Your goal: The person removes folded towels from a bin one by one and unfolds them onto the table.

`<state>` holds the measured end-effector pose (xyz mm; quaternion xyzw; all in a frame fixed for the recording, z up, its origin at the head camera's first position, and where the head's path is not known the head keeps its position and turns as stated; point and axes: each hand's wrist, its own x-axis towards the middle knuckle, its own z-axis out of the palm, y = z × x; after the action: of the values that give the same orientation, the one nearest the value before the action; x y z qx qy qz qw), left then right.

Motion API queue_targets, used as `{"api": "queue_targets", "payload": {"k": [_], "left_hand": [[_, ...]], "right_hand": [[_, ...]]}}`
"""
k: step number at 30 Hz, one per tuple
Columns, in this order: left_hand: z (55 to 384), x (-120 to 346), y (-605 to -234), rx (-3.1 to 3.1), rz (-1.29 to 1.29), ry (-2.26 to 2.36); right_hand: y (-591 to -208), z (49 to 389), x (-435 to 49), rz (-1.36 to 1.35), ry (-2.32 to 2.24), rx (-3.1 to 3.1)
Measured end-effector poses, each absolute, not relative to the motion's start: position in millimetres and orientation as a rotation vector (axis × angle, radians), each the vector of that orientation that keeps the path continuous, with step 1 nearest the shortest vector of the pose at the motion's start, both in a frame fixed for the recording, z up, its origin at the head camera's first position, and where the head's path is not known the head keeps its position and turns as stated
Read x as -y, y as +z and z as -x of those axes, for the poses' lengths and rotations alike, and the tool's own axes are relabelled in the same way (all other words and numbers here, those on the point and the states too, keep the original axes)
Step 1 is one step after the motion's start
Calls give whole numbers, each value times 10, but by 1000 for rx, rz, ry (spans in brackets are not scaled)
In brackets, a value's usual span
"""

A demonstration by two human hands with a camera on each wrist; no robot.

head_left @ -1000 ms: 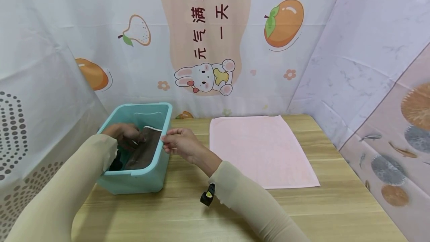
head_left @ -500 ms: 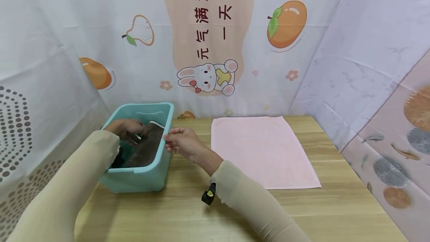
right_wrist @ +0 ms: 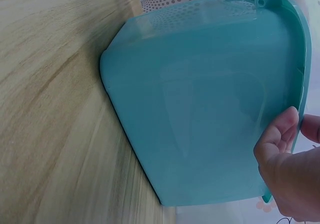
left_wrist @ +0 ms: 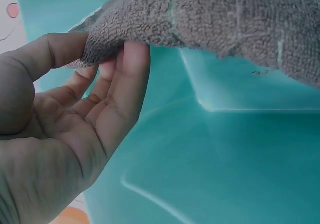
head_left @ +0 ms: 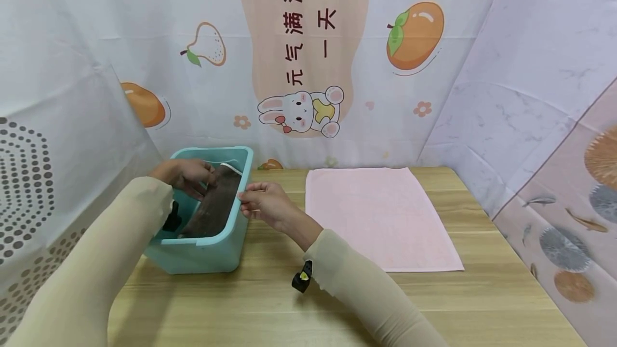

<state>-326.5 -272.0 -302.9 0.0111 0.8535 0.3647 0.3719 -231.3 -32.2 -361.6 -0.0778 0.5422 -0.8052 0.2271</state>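
A teal plastic bin [head_left: 197,259] stands at the left of the table. Inside it is a greyish-brown terry towel [head_left: 217,202], lying along the bin's right side. My left hand [head_left: 189,174] reaches over the left rim and pinches the towel's edge between thumb and fingers. In the left wrist view, the towel's ribbed pile [left_wrist: 215,21] hangs from that pinch above the bin's inner wall. My right hand [head_left: 272,206] grips the right rim from outside, thumb and fingers on either side of it, as the right wrist view also shows over the bin's outer wall [right_wrist: 190,99].
A pink square cloth [head_left: 376,218] lies flat on the wooden table [head_left: 270,304], right of the bin. Patterned curtains [head_left: 366,68] hang behind and along both sides. A small black camera [head_left: 302,278] is strapped at the right wrist.
My left hand has risen a little inside the bin, drawing the towel's edge up with it. The right hand stays on the rim. The head view has shifted slightly.
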Motion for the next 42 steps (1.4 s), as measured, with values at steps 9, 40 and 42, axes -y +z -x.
{"api": "queue_targets", "payload": {"k": [9, 40, 42], "left_hand": [[3191, 2706, -2776, -2201, -91, 978], [2980, 2904, -1865, -2342, -156, 1233], [2969, 2897, -1794, -2348, -160, 1232]], "right_hand": [[-3609, 2301, 320, 212, -2220, -1488], [-3601, 2284, 339, 191, -2219, -1492], [-3593, 2277, 343, 184, -2221, -1495]]}}
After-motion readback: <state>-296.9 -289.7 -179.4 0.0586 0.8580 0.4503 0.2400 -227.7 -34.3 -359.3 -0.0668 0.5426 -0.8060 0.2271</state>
